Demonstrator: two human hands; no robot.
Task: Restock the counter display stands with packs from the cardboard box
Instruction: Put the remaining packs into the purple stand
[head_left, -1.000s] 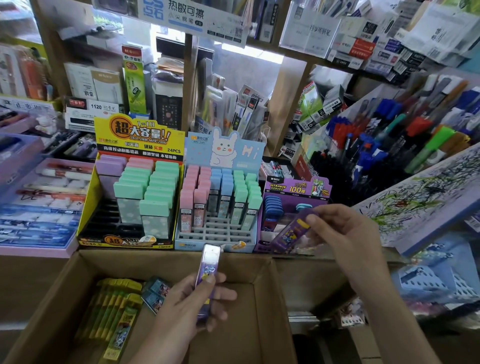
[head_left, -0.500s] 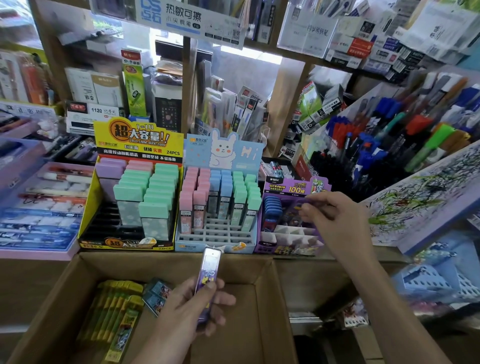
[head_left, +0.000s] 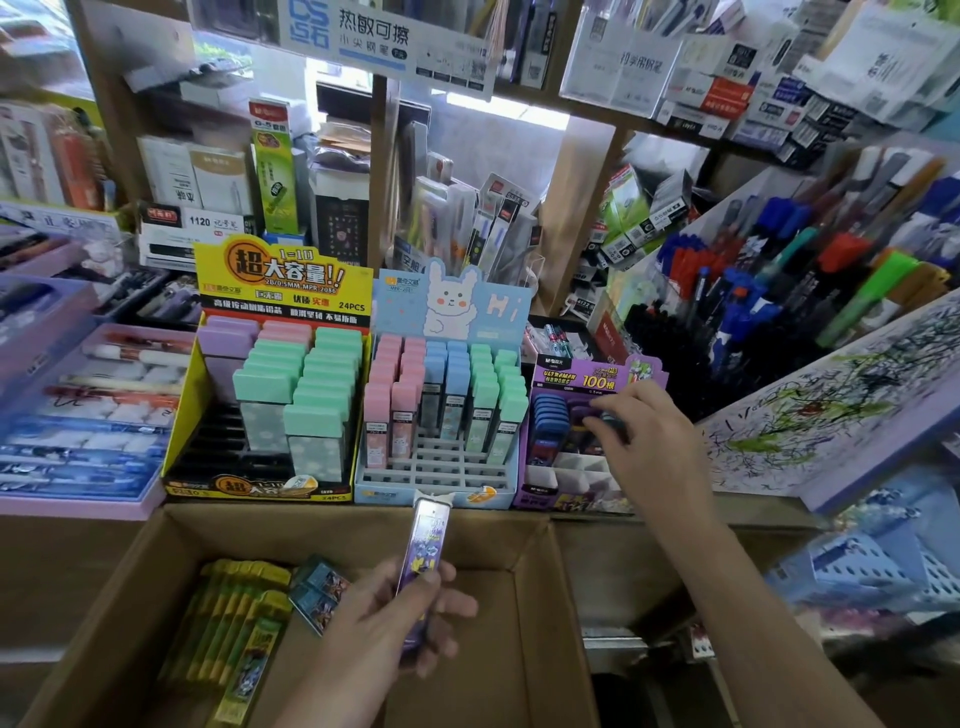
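Observation:
My left hand (head_left: 384, 618) grips a slim purple pack (head_left: 423, 545) upright over the open cardboard box (head_left: 524, 613). My right hand (head_left: 649, 441) reaches into the purple display stand (head_left: 571, 499), its fingertips on a purple pack (head_left: 584, 415) set in a slot beside a column of blue packs (head_left: 550, 415). Whether those fingers still pinch the pack is hidden. In the box lie yellow-green packs (head_left: 228, 623) and two small blue packs (head_left: 319, 592) at the left.
Left of the purple stand are a blue bunny stand (head_left: 441, 483) with pastel packs and a yellow stand (head_left: 182, 415) with green packs. A purple tray of pens (head_left: 78, 499) sits far left. A scribbled purple test board (head_left: 831, 415) and pen racks (head_left: 779, 286) rise at the right.
My right hand carried a purple pack up from in front of the purple stand and set it into a slot near the back. My left hand has stayed over the box with its pack.

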